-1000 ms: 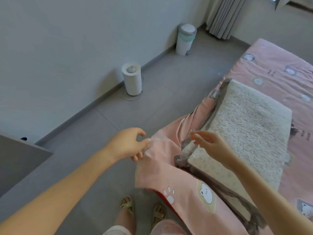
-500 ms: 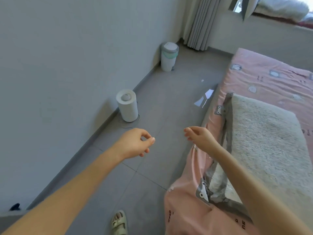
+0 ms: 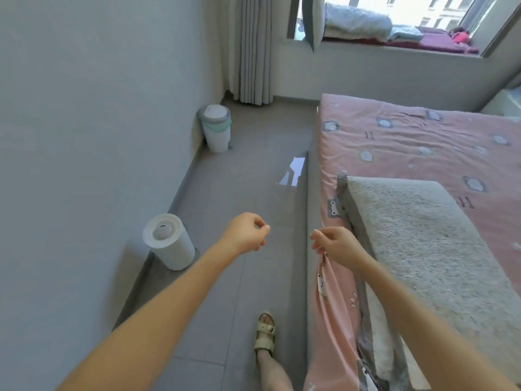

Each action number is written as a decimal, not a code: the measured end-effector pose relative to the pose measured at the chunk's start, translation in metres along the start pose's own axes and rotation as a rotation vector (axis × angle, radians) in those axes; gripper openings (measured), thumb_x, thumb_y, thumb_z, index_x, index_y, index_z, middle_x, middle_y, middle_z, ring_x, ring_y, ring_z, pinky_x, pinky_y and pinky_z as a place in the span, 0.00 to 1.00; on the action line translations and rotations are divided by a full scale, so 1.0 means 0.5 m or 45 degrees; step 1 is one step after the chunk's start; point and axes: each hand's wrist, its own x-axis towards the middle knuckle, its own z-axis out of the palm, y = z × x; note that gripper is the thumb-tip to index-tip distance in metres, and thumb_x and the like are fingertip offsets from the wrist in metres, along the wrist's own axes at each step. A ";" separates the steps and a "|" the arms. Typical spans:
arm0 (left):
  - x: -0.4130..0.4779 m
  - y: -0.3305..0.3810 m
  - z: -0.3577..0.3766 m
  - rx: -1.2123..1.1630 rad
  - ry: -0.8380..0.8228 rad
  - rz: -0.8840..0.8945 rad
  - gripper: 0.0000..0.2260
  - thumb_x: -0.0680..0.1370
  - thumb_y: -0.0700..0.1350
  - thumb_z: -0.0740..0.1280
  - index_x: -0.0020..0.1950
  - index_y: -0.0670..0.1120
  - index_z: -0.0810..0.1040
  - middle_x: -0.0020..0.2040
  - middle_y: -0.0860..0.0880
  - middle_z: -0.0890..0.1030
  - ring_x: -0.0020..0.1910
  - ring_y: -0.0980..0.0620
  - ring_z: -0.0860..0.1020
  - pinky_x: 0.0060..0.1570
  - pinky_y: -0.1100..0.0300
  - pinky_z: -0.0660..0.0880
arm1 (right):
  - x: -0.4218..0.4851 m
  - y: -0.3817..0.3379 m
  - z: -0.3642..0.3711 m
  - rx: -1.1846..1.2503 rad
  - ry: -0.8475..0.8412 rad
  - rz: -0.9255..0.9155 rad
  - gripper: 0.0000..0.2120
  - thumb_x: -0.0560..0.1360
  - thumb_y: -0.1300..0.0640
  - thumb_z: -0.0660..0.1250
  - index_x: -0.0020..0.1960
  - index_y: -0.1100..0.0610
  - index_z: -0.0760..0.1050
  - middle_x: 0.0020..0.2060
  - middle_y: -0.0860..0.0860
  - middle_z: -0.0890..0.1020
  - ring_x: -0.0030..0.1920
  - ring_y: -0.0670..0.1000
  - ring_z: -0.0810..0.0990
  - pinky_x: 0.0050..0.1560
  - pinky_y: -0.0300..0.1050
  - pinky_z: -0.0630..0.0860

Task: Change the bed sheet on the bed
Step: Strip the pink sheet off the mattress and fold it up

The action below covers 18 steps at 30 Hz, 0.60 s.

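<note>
Two hands hang out over the floor [image 3: 225, 193] beside the bed [image 3: 312, 198], and neither grips anything that I can see. Furthest left, the left hand [image 3: 245, 234] is above bare tiles, its fingers loosely curled and the thumb meeting the forefinger on nothing, well apart from any cloth. A sandalled foot [image 3: 265, 331] stands below, between the two arms. The right hand [image 3: 335, 245] is just at the bed's left edge, its fingers likewise curled loosely with no fabric between them. A fold of the pink sheet [image 3: 408, 142] drops away from under the heel of this hand, and whether cloth and skin touch there I cannot tell, since the wrist covers the spot. The sheet is already off the near left corner, where a loose flap hangs down the bed's side. Further along it lies stretched flat to the far edge, with a grey fleecy pad [image 3: 423, 244] on top of it. I judge the sheet to be light, limp cotton that bunches and slides easily, with no risk of damage but likely to drag if the pad stays on it. The best hold looks like a gathered handful of the hanging flap at the near left corner, just below the right hand. The left hand would need to cross to the bed's left edge to share the pull.
</note>
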 end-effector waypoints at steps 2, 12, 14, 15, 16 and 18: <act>0.098 0.042 -0.019 -0.026 -0.026 0.069 0.06 0.78 0.45 0.62 0.47 0.46 0.77 0.34 0.51 0.81 0.32 0.51 0.80 0.48 0.56 0.79 | 0.087 0.007 -0.040 0.047 0.039 0.028 0.15 0.79 0.54 0.61 0.42 0.62 0.81 0.34 0.54 0.84 0.33 0.50 0.79 0.43 0.48 0.76; 0.579 0.281 -0.185 -0.205 0.066 0.228 0.08 0.80 0.44 0.63 0.50 0.41 0.79 0.41 0.45 0.84 0.34 0.52 0.80 0.28 0.74 0.69 | 0.548 0.000 -0.205 0.085 0.001 0.241 0.15 0.80 0.54 0.60 0.37 0.54 0.78 0.27 0.50 0.80 0.23 0.44 0.72 0.31 0.39 0.70; 0.677 0.312 -0.211 -0.241 0.068 0.236 0.08 0.80 0.43 0.63 0.50 0.41 0.79 0.41 0.44 0.84 0.35 0.51 0.81 0.28 0.74 0.70 | 0.632 -0.019 -0.228 0.075 -0.026 0.265 0.15 0.80 0.54 0.59 0.40 0.57 0.78 0.29 0.50 0.81 0.24 0.43 0.73 0.31 0.36 0.69; 0.732 0.326 -0.224 -0.247 0.067 0.235 0.08 0.80 0.43 0.63 0.50 0.41 0.79 0.41 0.44 0.84 0.35 0.51 0.81 0.28 0.74 0.70 | 0.678 -0.027 -0.239 0.075 -0.041 0.277 0.14 0.80 0.54 0.58 0.41 0.58 0.78 0.30 0.51 0.81 0.25 0.43 0.73 0.30 0.34 0.69; 0.788 0.339 -0.235 -0.254 0.067 0.230 0.08 0.80 0.43 0.63 0.50 0.41 0.79 0.41 0.44 0.84 0.35 0.51 0.81 0.29 0.74 0.71 | 0.728 -0.035 -0.251 0.079 -0.047 0.287 0.14 0.80 0.55 0.58 0.42 0.59 0.78 0.31 0.51 0.80 0.26 0.43 0.74 0.29 0.33 0.68; 0.910 0.363 -0.256 -0.265 0.064 0.220 0.08 0.80 0.43 0.63 0.50 0.41 0.79 0.41 0.45 0.84 0.35 0.51 0.81 0.31 0.71 0.72 | 0.839 -0.041 -0.274 0.098 -0.017 0.305 0.14 0.80 0.56 0.58 0.42 0.60 0.78 0.30 0.51 0.80 0.26 0.44 0.74 0.27 0.32 0.68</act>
